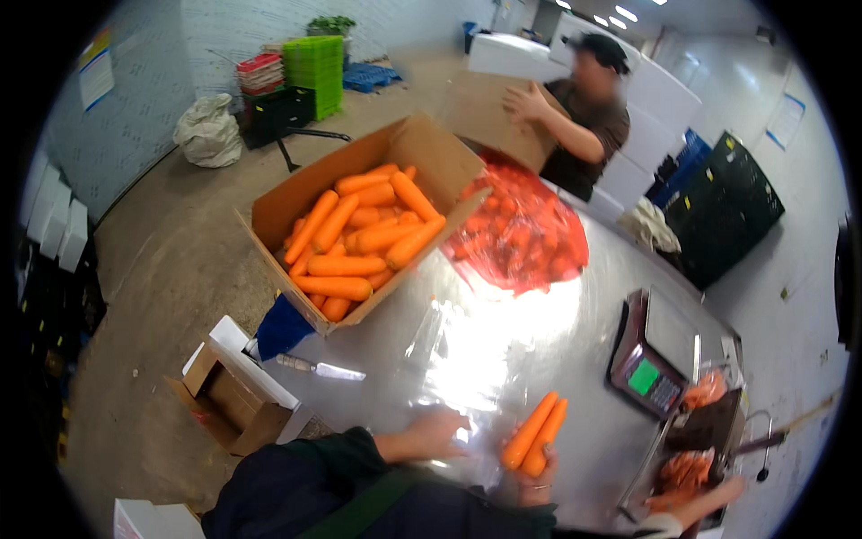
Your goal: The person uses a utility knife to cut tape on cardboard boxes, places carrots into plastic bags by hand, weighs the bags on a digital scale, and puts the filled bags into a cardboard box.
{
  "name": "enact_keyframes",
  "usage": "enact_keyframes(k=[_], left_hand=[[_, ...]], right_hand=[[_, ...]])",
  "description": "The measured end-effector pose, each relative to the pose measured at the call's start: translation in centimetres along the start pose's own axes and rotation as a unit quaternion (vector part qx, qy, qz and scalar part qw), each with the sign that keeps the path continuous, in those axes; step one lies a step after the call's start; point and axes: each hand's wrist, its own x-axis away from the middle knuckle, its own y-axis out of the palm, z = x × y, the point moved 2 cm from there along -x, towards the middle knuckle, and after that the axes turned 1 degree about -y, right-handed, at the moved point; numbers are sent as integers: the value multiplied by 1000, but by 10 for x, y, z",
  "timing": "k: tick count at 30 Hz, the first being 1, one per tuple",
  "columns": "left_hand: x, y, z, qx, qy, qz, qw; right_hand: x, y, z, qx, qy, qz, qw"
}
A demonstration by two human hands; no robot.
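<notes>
Two carrots [544,431] lie side by side in my right hand [539,475], which grips them near their lower ends above the steel table. Blurred by motion, my left hand [431,432] is over the table's near side, a little left of the carrots; whether its fingers hold anything cannot be told. Ahead, a tilted, open cardboard box [283,185] holds many loose carrots [367,239]. Beyond it to the right lies a red plastic bag [522,232] of carrots. A knife [323,367] with a worn handle rests near the table's left edge.
A digital scale [656,357] stands on the right, near bagged carrots [687,471] and another person's hand [717,498]. Across the table, a person [592,108] handles a cardboard box [495,111]. A blue cloth [281,330] and small open carton [232,397] sit left.
</notes>
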Motion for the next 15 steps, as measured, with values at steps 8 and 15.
enact_keyframes(k=[8, 15], left_hand=[[2, 29, -61, -68, -17, -26, 997], [-3, 20, 10, -92, 92, 45, 990]], right_hand=[[58, 7, -10, 487, -48, 96, 867], [79, 65, -8, 684, -134, 115, 707]])
